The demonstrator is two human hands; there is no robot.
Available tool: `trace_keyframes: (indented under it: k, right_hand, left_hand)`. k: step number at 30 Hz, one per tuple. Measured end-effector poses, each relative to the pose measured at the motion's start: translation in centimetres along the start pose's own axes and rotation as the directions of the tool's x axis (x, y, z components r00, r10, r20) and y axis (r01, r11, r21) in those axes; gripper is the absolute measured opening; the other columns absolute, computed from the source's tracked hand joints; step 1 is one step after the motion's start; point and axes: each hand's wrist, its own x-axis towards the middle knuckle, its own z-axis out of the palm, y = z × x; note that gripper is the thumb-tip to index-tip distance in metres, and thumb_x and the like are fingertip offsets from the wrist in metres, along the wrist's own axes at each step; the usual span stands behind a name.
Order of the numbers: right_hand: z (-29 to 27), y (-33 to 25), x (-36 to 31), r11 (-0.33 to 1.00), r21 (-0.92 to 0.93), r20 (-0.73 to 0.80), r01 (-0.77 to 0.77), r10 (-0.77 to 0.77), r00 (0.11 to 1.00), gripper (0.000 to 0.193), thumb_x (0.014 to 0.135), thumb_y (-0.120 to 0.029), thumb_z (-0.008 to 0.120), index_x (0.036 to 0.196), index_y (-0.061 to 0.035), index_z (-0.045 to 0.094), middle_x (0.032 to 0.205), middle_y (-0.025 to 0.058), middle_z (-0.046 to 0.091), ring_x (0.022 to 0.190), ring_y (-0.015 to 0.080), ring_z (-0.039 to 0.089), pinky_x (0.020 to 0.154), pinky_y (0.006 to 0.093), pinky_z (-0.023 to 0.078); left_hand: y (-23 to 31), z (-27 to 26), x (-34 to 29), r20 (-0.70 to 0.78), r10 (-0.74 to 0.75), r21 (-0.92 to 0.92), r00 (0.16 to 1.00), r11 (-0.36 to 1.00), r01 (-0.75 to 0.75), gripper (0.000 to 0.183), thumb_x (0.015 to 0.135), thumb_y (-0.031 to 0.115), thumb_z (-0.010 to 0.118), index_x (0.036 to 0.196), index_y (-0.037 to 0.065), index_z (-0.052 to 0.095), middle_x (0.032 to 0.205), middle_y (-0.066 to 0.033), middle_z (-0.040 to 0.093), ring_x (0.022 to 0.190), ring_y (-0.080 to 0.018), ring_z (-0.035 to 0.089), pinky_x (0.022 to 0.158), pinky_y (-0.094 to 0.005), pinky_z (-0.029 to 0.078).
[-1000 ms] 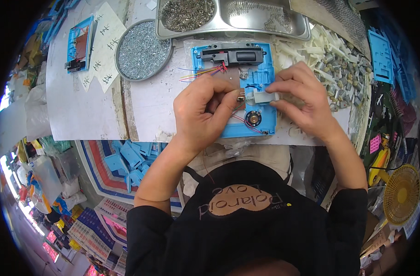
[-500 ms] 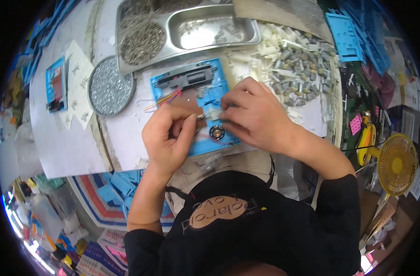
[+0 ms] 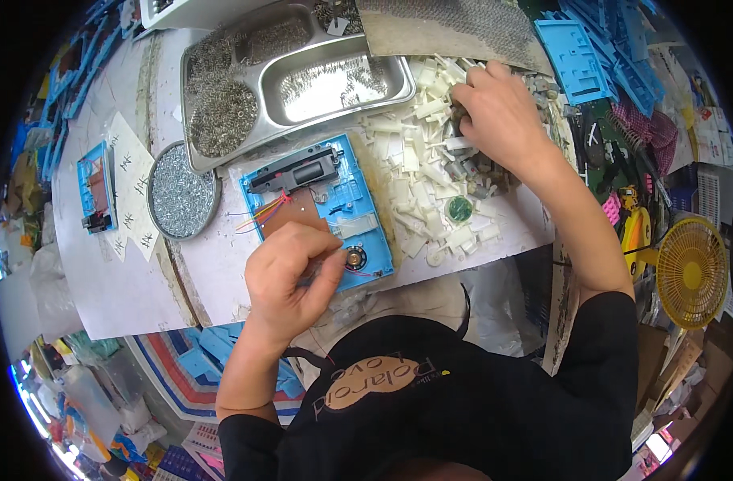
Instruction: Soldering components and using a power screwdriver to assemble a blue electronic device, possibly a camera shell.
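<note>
A blue plastic casing lies on the table in front of me, with a dark grey module along its far side, a brown board, coloured wires and a small round speaker. My left hand is at the casing's near left edge, thumb and fingertips pinched together beside the speaker; anything between them is too small to make out. My right hand is over the pile of white plastic parts and small grey parts at the right, its fingers curled down among them. What those fingertips grip is hidden.
A metal tray of small springs stands behind the casing. Left of it sits a round dish of small metal pieces. Another blue casing lies far left. A green round piece rests on the white parts. A yellow fan stands right.
My right hand has left the casing and moved right and away into the parts pile. My left hand stays pinched by the casing. The whole view has shifted slightly.
</note>
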Motion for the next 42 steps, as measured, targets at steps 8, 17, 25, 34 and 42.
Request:
trace_keyframes:
  k: [8, 17, 25, 34, 42]
  right_hand:
    - [-3.3, 0.5, -1.5, 0.882, 0.436, -0.24, 0.18, -0.079, 0.968, 0.019, 0.078, -0.013, 0.071, 0.095, -0.0045, 0.066, 0.097, 0.0097, 0.064, 0.102, 0.0293, 0.058, 0.09, 0.0388, 0.048]
    - [-6.4, -3.5, -8.1, 0.464, 0.877, -0.146, 0.126, 0.008, 0.989, 0.034, 0.078, -0.004, 0.081, 0.11, -0.0013, 0.068, 0.097, 0.0103, 0.071, 0.077, 0.0184, 0.07, 0.07, 0.0301, 0.055]
    - [-3.5, -4.1, -11.5, -0.212, 0.977, 0.112, -0.012, 0.469, 0.876, 0.012, 0.09, 0.006, 0.07, 0.101, 0.0039, 0.064, 0.095, 0.0133, 0.072, 0.084, 0.0174, 0.071, 0.079, 0.0283, 0.057]
    - [-0.5, -1.1, -11.8, -0.516, 0.844, 0.101, 0.146, 0.42, 0.902, 0.022, 0.087, 0.004, 0.074, 0.101, -0.002, 0.058, 0.085, 0.009, 0.069, 0.076, 0.0169, 0.067, 0.072, 0.0288, 0.055]
    - [-1.5, -0.8, -13.9, -0.577, 0.813, 0.203, 0.074, 0.399, 0.894, 0.055, 0.083, 0.004, 0.076, 0.134, 0.0038, 0.055, 0.087, 0.0056, 0.065, 0.077, 0.0116, 0.063, 0.074, 0.0225, 0.051]
  left_hand:
    - [2.2, 1.1, 7.2, 0.175, -0.104, 0.06, 0.979, 0.994, 0.095, 0.018, 0.087, 0.012, 0.076, 0.098, 0.002, 0.067, 0.08, -0.0103, 0.066, 0.064, -0.0227, 0.061, 0.058, -0.0324, 0.048]
    - [2.0, 3.2, 11.0, 0.615, -0.003, -0.218, 0.788, 0.96, 0.174, 0.028, 0.102, 0.025, 0.064, 0.092, 0.0, 0.06, 0.069, -0.0047, 0.056, 0.064, -0.0135, 0.051, 0.059, -0.0296, 0.042]
    - [2.3, 6.7, 13.3, 0.77, -0.181, -0.36, 0.611, 0.668, 0.651, 0.041, 0.105, 0.037, 0.055, 0.089, 0.001, 0.066, 0.07, -0.0039, 0.065, 0.059, -0.0098, 0.057, 0.055, -0.0248, 0.045]
    - [-7.0, 12.5, 27.4, 0.185, -0.163, 0.605, 0.969, 0.796, 0.018, 0.023, 0.087, 0.028, 0.069, 0.097, 0.009, 0.078, 0.092, -0.0148, 0.075, 0.09, -0.036, 0.071, 0.084, -0.0461, 0.056]
    - [-7.8, 13.3, 27.1, 0.169, -0.092, 0.573, 0.981, 0.819, -0.022, 0.025, 0.086, 0.028, 0.066, 0.102, 0.013, 0.077, 0.1, -0.0158, 0.075, 0.099, -0.0359, 0.071, 0.088, -0.0478, 0.056]
